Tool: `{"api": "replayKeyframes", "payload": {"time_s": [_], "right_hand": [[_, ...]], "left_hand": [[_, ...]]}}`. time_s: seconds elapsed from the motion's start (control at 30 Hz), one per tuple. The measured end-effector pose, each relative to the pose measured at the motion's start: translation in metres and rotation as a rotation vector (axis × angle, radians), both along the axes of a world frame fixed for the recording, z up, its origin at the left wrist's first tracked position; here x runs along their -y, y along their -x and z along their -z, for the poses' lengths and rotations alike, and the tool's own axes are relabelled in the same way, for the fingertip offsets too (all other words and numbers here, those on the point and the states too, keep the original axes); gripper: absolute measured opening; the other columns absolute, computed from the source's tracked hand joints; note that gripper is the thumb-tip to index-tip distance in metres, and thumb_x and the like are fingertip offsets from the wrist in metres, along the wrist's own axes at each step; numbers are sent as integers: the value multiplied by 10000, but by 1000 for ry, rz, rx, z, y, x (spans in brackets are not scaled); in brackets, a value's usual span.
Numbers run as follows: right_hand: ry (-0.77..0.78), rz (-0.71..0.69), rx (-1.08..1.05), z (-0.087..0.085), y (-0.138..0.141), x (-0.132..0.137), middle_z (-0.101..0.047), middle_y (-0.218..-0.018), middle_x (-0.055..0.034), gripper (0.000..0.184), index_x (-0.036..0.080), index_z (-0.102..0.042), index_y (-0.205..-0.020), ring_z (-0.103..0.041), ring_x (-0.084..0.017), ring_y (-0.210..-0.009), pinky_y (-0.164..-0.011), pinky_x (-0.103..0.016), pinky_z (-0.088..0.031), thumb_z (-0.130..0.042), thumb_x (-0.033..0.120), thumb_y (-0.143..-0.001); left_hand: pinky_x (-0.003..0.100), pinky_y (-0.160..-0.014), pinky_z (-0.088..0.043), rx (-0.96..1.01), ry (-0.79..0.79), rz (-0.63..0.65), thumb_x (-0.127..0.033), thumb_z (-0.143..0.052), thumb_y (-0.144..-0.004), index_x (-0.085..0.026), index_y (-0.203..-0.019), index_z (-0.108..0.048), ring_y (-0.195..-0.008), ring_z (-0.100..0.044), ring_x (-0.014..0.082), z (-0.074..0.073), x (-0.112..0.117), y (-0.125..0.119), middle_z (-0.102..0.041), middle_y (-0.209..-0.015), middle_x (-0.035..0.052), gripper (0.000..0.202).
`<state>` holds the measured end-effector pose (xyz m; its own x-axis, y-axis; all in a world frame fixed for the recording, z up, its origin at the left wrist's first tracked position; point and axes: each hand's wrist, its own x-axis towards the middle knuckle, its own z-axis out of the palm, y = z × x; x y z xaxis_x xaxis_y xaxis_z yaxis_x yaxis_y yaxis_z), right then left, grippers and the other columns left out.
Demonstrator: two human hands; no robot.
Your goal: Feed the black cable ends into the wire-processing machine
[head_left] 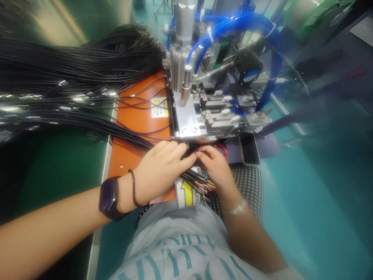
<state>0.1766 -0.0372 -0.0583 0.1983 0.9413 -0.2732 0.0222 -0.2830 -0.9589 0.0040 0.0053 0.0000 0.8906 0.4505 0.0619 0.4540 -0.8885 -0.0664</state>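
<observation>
My left hand (164,165) is closed over a bundle of black cables (131,134) that crosses the orange plate. Past my left fingers the cables fan out into thin coloured wire ends (204,184) near my lap. My right hand (215,165) pinches at a spot by the tip of my left thumb, just below the machine's front edge. Whatever lies in that pinch is too small to make out; it may be a cable end. Directly above both hands stands the metal machine (189,118), with a flat shiny top plate and several clamps.
Thick blue air tubes (247,23) loop over the machine. A large pile of black cables (87,62) lies at the left. The orange plate (140,116) carries a warning label (159,107). A phone (249,148) rests right of my right hand. A green spool (317,19) sits at upper right.
</observation>
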Motion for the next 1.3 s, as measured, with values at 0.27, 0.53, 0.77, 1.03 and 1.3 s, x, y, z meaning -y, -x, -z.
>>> {"api": "replayKeyframes", "payload": {"time_s": [0.27,0.53,0.77,1.03,1.3], "right_hand": [[-187,20,136,-6,-1,1,-658,-780,-8,130,194,-657,-811,-565,-144,-693,-617,-253,-445,-602,310,-786],[-100,39,236,-9,1,0,-539,-631,33,120,181,-600,-715,-456,-109,-577,-537,-226,-369,-607,295,-754],[-2,25,109,-2,-1,-2,-435,-538,69,179,183,-560,-698,-367,-87,-476,-472,-224,-311,-636,339,-739],[-502,-206,446,-10,-17,21,-592,-889,-13,247,274,-648,-1014,-548,-146,-790,-687,-285,-451,-634,149,-801],[-853,-471,432,-23,-18,37,-659,-866,-32,305,268,-653,-1069,-552,-179,-808,-725,-367,-461,-564,78,-848]], "left_hand": [[336,-687,-372,3,-9,6,-117,-383,-902,-150,-927,-572,-770,-450,199,2,-1,3,-510,-833,44,193],[330,-638,-382,125,-91,35,-132,-405,-886,-156,-835,-580,-705,-486,194,8,-2,2,-532,-754,41,184],[337,-575,-382,-13,-31,-64,-119,-518,-757,-145,-747,-564,-668,-523,230,-13,15,4,-537,-724,60,54],[331,-542,-365,-22,-118,-112,-71,-469,-775,-96,-889,-631,-616,-547,232,-10,27,6,-576,-681,69,200],[335,-567,-385,43,-55,-133,-127,-555,-725,-131,-768,-589,-608,-553,227,-12,18,7,-563,-638,49,55]]}}
